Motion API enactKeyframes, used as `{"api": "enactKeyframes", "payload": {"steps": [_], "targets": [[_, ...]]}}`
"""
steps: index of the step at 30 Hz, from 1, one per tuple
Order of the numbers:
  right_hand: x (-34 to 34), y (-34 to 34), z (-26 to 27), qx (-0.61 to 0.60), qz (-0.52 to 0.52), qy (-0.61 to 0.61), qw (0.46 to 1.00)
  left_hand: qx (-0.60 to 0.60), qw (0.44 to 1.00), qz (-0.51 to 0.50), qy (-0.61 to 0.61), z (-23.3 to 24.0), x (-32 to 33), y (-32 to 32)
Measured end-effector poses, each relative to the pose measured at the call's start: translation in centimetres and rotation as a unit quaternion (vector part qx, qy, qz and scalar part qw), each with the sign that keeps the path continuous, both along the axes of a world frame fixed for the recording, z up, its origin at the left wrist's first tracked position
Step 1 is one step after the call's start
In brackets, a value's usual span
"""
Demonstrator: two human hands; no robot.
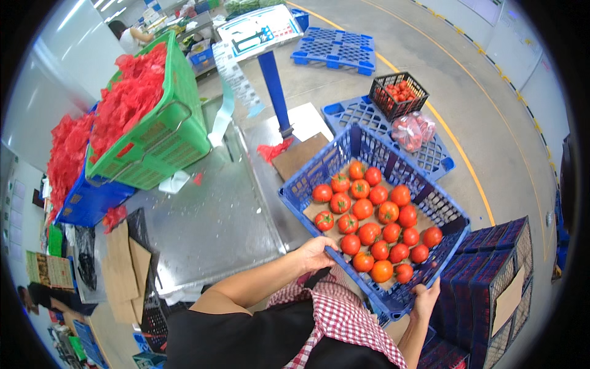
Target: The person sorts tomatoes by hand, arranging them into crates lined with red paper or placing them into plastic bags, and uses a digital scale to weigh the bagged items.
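A blue plastic crate (pixel 318 196) with open lattice walls is before me, near the scale at the table's right end. Inside, several red tomatoes (pixel 362 209), some with green stems, lie spread over a sheet of brown cardboard (pixel 333 228). My left hand (pixel 317 253) grips the crate's near left rim, thumb on top. At the near right corner, my right hand (pixel 425 297) holds the rim, its fingers partly hidden by the wall. Whether the crate's far end rests on the scale, I cannot tell.
A platform scale's display (pixel 258 32) stands on a blue post. Left of it, a green crate (pixel 152 143) of red netting sits on the steel table (pixel 212 221). A black basket (pixel 398 97) of tomatoes rests on a blue pallet (pixel 359 115). Stacked crates (pixel 484 276) rise at right.
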State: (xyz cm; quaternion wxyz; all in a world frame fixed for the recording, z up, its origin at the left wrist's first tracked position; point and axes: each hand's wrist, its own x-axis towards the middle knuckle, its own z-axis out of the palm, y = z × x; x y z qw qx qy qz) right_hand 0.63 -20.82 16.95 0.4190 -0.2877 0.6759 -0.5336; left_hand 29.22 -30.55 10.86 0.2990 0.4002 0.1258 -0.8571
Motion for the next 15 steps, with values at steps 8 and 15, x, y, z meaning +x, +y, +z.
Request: {"api": "enactKeyframes", "payload": {"steps": [8,15], "targets": [[1.7,-6.6,-11.8,0.058,-0.035,-0.089,0.994,0.037,0.992,-0.052,-0.107,-7.2,1.1,-10.1],[7.7,-13.6,-17.1,0.090,-0.018,-0.187,0.978,0.102,0.989,-0.030,-0.103,-13.4,7.6,-16.3]]}}
